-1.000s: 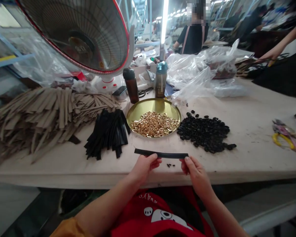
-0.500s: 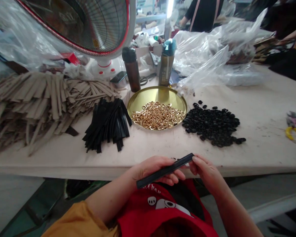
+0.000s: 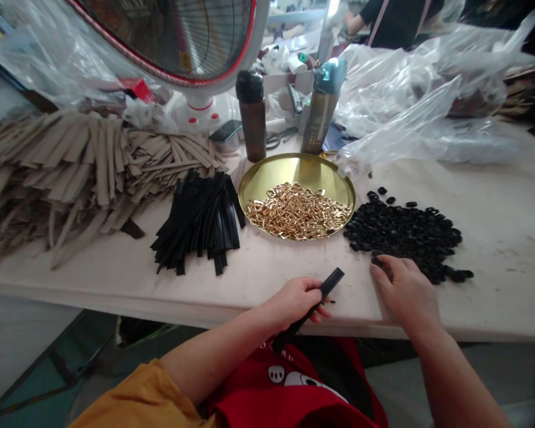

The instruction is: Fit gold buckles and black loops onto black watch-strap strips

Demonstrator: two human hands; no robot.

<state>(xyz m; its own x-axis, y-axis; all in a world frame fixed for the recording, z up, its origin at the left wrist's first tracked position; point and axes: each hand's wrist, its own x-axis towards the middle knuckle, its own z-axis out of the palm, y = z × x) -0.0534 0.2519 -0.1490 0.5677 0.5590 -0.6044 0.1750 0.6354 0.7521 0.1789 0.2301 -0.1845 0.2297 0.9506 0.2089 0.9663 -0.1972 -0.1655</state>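
Observation:
My left hand (image 3: 296,300) is closed round a flat black strip (image 3: 332,279), which slants from the table's front edge down toward my lap. My right hand (image 3: 403,291) lies palm down on the table, apart from the strip. Its bent fingertips pinch at a small black piece on the near edge of a pile of small black pieces (image 3: 410,232). A round gold tray (image 3: 294,160) with several gold metal clips (image 3: 296,211) sits just left of that pile.
A bundle of black strips (image 3: 200,223) and a big heap of tan strips (image 3: 71,166) lie to the left. At the back stand a fan (image 3: 182,35), two bottles (image 3: 252,119) (image 3: 321,110) and crumpled plastic bags (image 3: 419,101). Another person works beyond them.
My right hand let go of the strip's end and moved right and forward to the black pile. My left hand kept the strip and tilted it lower.

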